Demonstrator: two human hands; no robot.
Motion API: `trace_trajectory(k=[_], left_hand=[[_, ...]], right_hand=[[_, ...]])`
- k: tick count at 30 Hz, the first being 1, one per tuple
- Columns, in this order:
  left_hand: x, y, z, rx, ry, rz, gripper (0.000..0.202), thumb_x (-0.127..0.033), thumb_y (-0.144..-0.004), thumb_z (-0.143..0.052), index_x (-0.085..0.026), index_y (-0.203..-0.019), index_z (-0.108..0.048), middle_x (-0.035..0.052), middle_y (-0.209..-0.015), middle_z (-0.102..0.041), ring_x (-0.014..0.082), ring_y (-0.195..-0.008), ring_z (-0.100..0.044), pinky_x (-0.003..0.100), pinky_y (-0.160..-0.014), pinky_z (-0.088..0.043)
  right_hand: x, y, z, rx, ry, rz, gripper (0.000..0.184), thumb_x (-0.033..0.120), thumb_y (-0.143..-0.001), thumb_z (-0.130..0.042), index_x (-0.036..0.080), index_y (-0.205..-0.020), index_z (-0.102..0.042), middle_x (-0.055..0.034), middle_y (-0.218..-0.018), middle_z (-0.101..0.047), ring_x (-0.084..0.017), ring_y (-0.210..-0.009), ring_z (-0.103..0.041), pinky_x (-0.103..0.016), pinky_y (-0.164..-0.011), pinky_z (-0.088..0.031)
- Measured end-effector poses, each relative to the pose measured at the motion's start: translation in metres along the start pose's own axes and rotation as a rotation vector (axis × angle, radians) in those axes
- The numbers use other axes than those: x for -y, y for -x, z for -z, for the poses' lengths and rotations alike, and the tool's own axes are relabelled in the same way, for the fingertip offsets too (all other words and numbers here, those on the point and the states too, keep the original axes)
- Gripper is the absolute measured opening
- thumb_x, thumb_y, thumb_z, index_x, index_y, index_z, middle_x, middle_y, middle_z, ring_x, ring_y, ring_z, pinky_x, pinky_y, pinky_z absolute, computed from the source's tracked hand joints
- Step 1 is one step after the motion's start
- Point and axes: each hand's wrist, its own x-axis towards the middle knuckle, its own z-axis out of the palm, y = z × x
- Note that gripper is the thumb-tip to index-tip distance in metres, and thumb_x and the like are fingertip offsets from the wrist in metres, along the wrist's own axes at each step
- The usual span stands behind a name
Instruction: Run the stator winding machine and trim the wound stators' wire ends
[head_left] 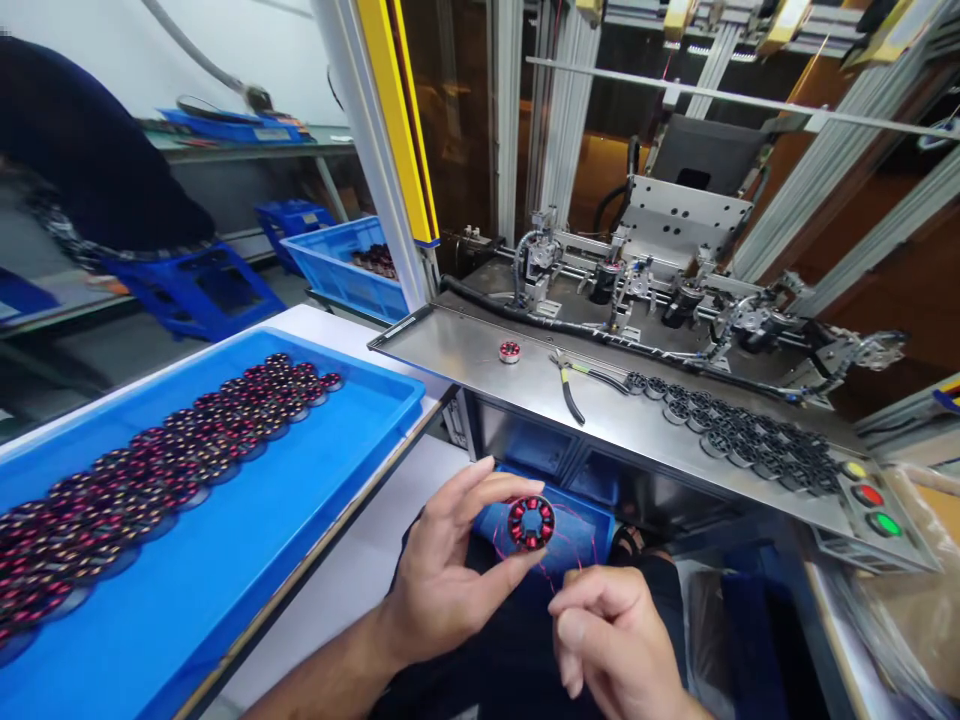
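Lower ctr, your L hand (450, 565) pinches red-wound ring (516, 524); R hand (611, 625) curled, can't tell if gripping anything. Upper L, blue bin (199, 122) label (271, 134) too sm. to read.

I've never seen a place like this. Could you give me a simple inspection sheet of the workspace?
Surface: steel worktop, carrying parts and one tool.
Job's things: wound stator in hand; second wound stator on the worktop; cluster of black stator cores farther right; blue tray of wound stators at left.
Clutter: pliers, handles spread, on the worktop.
Hands: left hand holds the wound stator; right hand curled near loose red wires, too fine to tell if gripped.
Cables: black cable along the machine's front.
Surroundings: machine behind; button panel at right; seated person far left.
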Motion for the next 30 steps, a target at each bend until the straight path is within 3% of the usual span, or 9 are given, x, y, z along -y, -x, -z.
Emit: trace_trajectory(k=[5, 9, 12, 18, 21, 24, 27, 30], left_hand=[[-0.003, 0.0, -0.003, 0.056, 0.223, 0.288, 0.081, -0.007, -0.081, -0.074, -0.039, -0.144, -0.034, 0.0018, -0.119, -0.072, 0.0147, -0.103, -0.07, 0.026, -0.093, -0.055], [-0.006, 0.001, 0.001, 0.203, 0.323, 0.381, 0.072, -0.009, -0.089, -0.065, -0.042, -0.144, -0.033, 0.0035, -0.129, -0.067, 0.0136, -0.105, -0.069, 0.025, -0.095, -0.054], [-0.009, 0.002, -0.002, 0.271, 0.36, 0.41, 0.068, -0.009, -0.09, -0.063, -0.042, -0.143, -0.036, 0.0043, -0.13, -0.065, 0.0151, -0.11, -0.066, 0.025, -0.096, -0.052], [-0.009, 0.004, -0.015, 0.128, 0.5, 0.402, 0.078, -0.007, -0.07, -0.083, -0.037, -0.134, -0.05, 0.0004, -0.108, -0.065, 0.0089, -0.081, -0.067, 0.018, -0.076, -0.055], [-0.008, 0.001, -0.014, 0.099, 0.609, 0.454, 0.073, -0.013, -0.071, -0.085, -0.032, -0.133, -0.051, 0.0043, -0.106, -0.069, 0.013, -0.086, -0.069, 0.02, -0.074, -0.056], [-0.007, 0.0, -0.01, 0.096, 0.639, 0.479, 0.068, -0.018, -0.073, -0.084, -0.031, -0.131, -0.053, 0.0057, -0.108, -0.072, 0.0144, -0.09, -0.07, 0.02, -0.078, -0.057], [-0.007, 0.001, -0.007, 0.129, 0.524, 0.443, 0.062, -0.012, -0.076, -0.081, -0.033, -0.129, -0.055, 0.0047, -0.113, -0.073, 0.0148, -0.099, -0.07, 0.022, -0.088, -0.055], [-0.009, 0.005, -0.007, 0.177, 0.411, 0.41, 0.063, -0.006, -0.079, -0.076, -0.036, -0.13, -0.053, 0.0036, -0.118, -0.072, 0.0144, -0.105, -0.069, 0.022, -0.093, -0.054]], right_hand=[[0.01, 0.001, 0.014, 0.16, 0.189, -0.019, 0.005, 0.021, -0.077, -0.08, 0.021, -0.082, -0.08, 0.0017, -0.049, -0.063, -0.005, -0.037, -0.055, -0.012, -0.04, -0.041], [0.035, -0.012, 0.017, 0.061, 0.225, 0.023, 0.024, 0.041, -0.079, -0.078, 0.016, -0.081, -0.076, -0.002, -0.061, -0.067, -0.01, -0.049, -0.062, -0.02, -0.052, -0.05], [0.05, -0.019, 0.01, 0.015, 0.253, -0.007, 0.034, 0.045, -0.082, -0.073, 0.014, -0.07, -0.069, -0.0008, -0.057, -0.063, -0.009, -0.049, -0.058, -0.021, -0.051, -0.046], [0.042, -0.014, 0.005, 0.03, 0.289, -0.079, 0.037, 0.043, -0.082, -0.074, 0.015, -0.062, -0.06, 0.004, -0.05, -0.052, -0.006, -0.044, -0.042, -0.02, -0.047, -0.031], [0.033, -0.008, 0.012, 0.051, 0.309, -0.086, 0.038, 0.046, -0.082, -0.073, 0.017, -0.061, -0.058, 0.0043, -0.051, -0.049, -0.007, -0.045, -0.04, -0.022, -0.047, -0.029], [0.035, -0.005, 0.021, 0.106, 0.472, -0.099, 0.04, 0.048, -0.083, -0.07, 0.017, -0.061, -0.057, 0.0034, -0.053, -0.049, -0.008, -0.046, -0.04, -0.024, -0.048, -0.03], [0.052, -0.005, 0.025, 0.082, 0.687, 0.05, 0.032, 0.046, -0.083, -0.07, 0.018, -0.07, -0.061, 0.0003, -0.065, -0.053, -0.012, -0.059, -0.046, -0.026, -0.057, -0.035], [0.069, -0.008, 0.018, 0.03, 0.77, 0.21, 0.03, 0.044, -0.078, -0.075, 0.02, -0.076, -0.057, 0.0005, -0.075, -0.051, -0.015, -0.069, -0.046, -0.028, -0.065, -0.036]])
